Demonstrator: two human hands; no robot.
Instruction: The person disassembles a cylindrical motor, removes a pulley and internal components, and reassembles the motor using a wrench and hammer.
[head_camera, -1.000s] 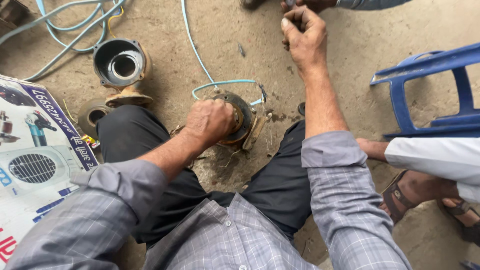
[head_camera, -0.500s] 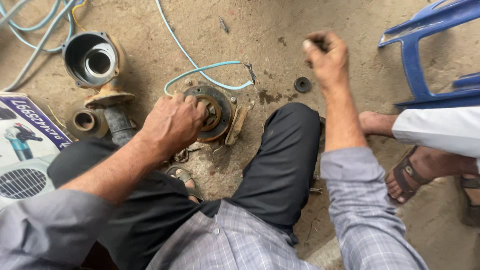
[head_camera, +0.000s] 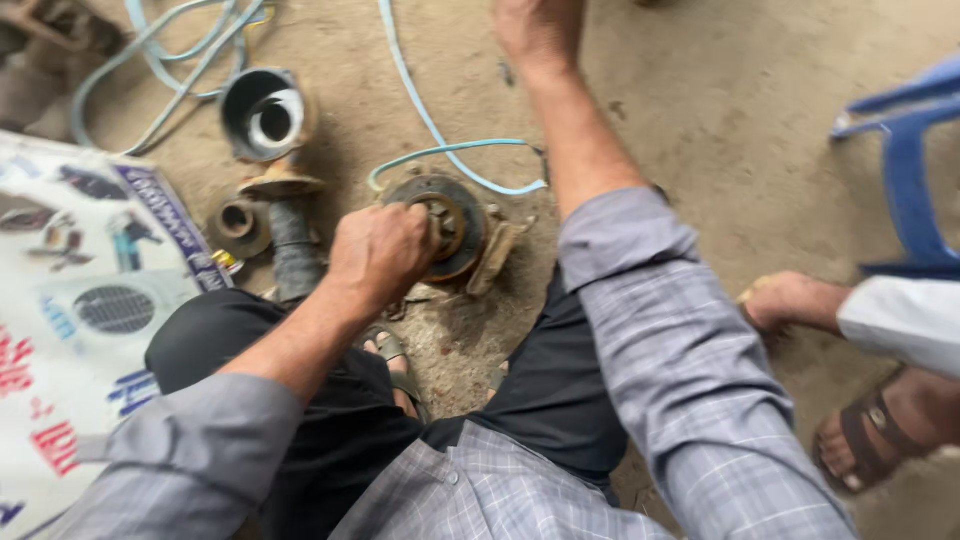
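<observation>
I squat on a dirt floor with a rusty round pump part (head_camera: 462, 232) lying in front of my knees. My left hand (head_camera: 383, 252) is closed on its left rim, thumb side toward the brass centre. My right hand (head_camera: 536, 30) stretches far forward over the ground at the top edge of the view. Its fingers are cut off by the frame, so what it holds is hidden. A light blue cable (head_camera: 440, 148) curves round the back of the round part.
A hollow metal housing (head_camera: 264, 112) stands at the upper left, with a short dark pipe (head_camera: 290, 250) and a small ring (head_camera: 238, 220) below it. A printed sheet (head_camera: 75, 320) lies left. On the right are a blue plastic chair (head_camera: 915, 180), another person's hand (head_camera: 790, 300) and sandalled foot (head_camera: 880, 430).
My right arm has reached further forward, and its hand now sits at the frame's top edge. My left hand has stayed on the round part. The view has shifted.
</observation>
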